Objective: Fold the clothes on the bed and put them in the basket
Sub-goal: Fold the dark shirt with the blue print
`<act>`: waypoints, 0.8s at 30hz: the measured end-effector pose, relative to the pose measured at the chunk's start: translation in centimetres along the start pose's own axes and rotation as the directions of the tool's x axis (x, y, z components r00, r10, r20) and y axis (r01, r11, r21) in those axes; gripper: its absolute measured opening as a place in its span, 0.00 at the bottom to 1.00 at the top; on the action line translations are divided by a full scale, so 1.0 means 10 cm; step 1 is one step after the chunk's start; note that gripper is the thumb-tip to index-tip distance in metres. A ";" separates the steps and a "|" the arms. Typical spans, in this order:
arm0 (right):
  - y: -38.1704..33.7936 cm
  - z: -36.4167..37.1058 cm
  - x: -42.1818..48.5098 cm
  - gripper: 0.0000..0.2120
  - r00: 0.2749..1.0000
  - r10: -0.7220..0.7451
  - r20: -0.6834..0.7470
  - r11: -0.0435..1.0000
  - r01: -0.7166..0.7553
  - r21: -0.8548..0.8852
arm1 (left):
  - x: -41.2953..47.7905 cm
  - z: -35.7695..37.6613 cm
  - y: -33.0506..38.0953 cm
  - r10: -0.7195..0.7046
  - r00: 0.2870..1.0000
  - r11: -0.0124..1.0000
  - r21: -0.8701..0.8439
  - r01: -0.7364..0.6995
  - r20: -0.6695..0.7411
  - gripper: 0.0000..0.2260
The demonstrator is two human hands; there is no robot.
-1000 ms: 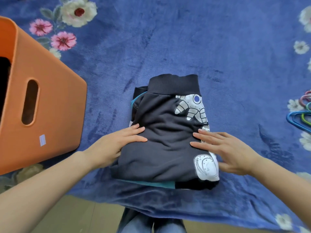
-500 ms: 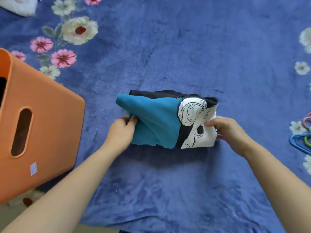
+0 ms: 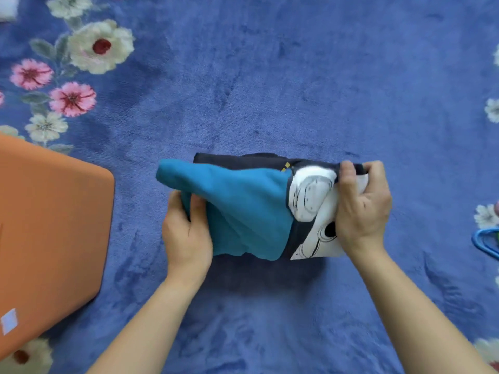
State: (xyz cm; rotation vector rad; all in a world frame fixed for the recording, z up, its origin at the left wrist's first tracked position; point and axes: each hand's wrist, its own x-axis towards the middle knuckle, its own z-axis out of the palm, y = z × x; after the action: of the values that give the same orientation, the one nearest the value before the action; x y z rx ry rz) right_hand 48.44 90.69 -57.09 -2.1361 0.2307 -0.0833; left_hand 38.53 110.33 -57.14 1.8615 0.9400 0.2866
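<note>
At my far left stands the orange basket (image 3: 54, 225), its side wall towards me with a small white sticker (image 3: 9, 321) low on it. It rests on the bed's blue floral blanket (image 3: 270, 76). My left hand (image 3: 186, 236) is clamped on the teal end of the folded garment (image 3: 251, 211), the cloth pinched between thumb and curled fingers. The garment is a thick bundle, teal on the left, dark with a white cartoon print on the right. It is near the middle of the bed, right of the basket and apart from it, casting a shadow on the blanket below. My right hand (image 3: 361, 209) grips the printed end, fingers hooked over its far edge. At the right border a blue hanger (image 3: 483, 240) lies on the blanket.
</note>
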 end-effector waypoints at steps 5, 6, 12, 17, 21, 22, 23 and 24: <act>0.16 0.23 0.40 0.20 0.959 0.251 0.131 0.950 -0.219 -0.223 | 0.37 0.17 -0.04 -0.169 0.979 0.976 0.118 0.182 -0.112 0.21; 0.21 0.28 0.43 0.20 0.932 0.324 0.160 0.924 -0.275 -0.267 | 0.44 0.20 -0.09 -0.215 0.973 0.966 0.126 0.224 -0.077 0.22; 0.26 0.37 0.47 0.21 0.878 0.442 0.182 0.861 -0.359 -0.359 | 0.58 0.21 -0.08 -0.211 0.977 0.924 0.328 0.196 0.012 0.24; 0.13 0.30 0.47 0.22 0.937 0.275 0.216 0.903 -0.174 -0.394 | 0.50 -0.08 -0.14 0.056 0.998 0.890 0.451 -0.061 0.024 0.23; 0.15 0.39 0.43 0.23 0.933 0.276 0.229 0.862 -0.135 -0.488 | 0.43 -0.01 -0.40 -0.221 0.975 0.934 0.289 0.210 0.006 0.23; 0.15 0.39 0.43 0.24 0.932 0.291 0.218 0.859 -0.154 -0.489 | 0.43 0.00 -0.38 -0.235 0.972 0.935 0.273 0.228 -0.006 0.20; 0.14 0.36 0.42 0.24 0.929 0.306 0.206 0.860 -0.178 -0.478 | 0.43 0.00 -0.32 -0.203 0.978 0.936 0.287 0.205 -0.038 0.14; 0.11 0.33 0.41 0.23 0.928 0.315 0.197 0.867 -0.197 -0.458 | 0.42 -0.03 -0.25 -0.120 0.989 0.938 0.317 0.142 -0.089 0.08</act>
State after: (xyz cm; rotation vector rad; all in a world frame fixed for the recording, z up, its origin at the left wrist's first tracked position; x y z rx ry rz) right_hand 52.76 91.99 -59.90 -2.5021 0.4054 0.4524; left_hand 39.97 113.99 -59.98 2.0832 1.2104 0.1194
